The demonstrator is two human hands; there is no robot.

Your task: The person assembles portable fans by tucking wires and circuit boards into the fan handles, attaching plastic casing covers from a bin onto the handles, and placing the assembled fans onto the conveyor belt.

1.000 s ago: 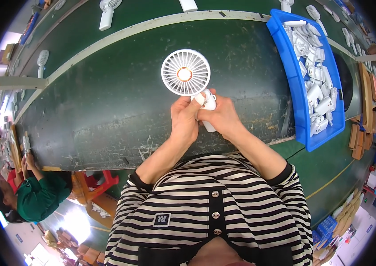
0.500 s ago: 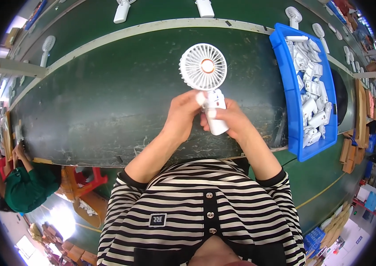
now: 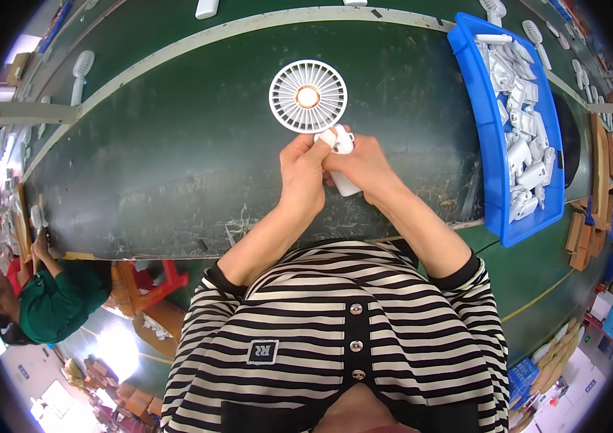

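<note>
Over the middle of the bench I hold a white handheld fan (image 3: 309,79) with both hands. Its round slatted head, with an orange ring round the hub, faces up and lies to the left of the handle's line. My left hand (image 3: 302,173) is closed at the neck, its thumb pressed just below the head. My right hand (image 3: 366,167) is wrapped round the handle, thumb across its upper part. The handle's lower end sticks out below my fingers. My fingertips behind the fan are hidden.
A blue bin (image 3: 495,184) of white plastic parts stands at the bench's right end. Beyond the pale rail (image 3: 198,36), more white fans lie on the green surface, one fan (image 3: 83,68) at far left. A co-worker in green (image 3: 61,303) sits at the left.
The fan's head has turned leftward relative to its handle and now faces more squarely up. Both hands have closed in nearer each other, covering more of the handle. The whole view has shifted slightly.
</note>
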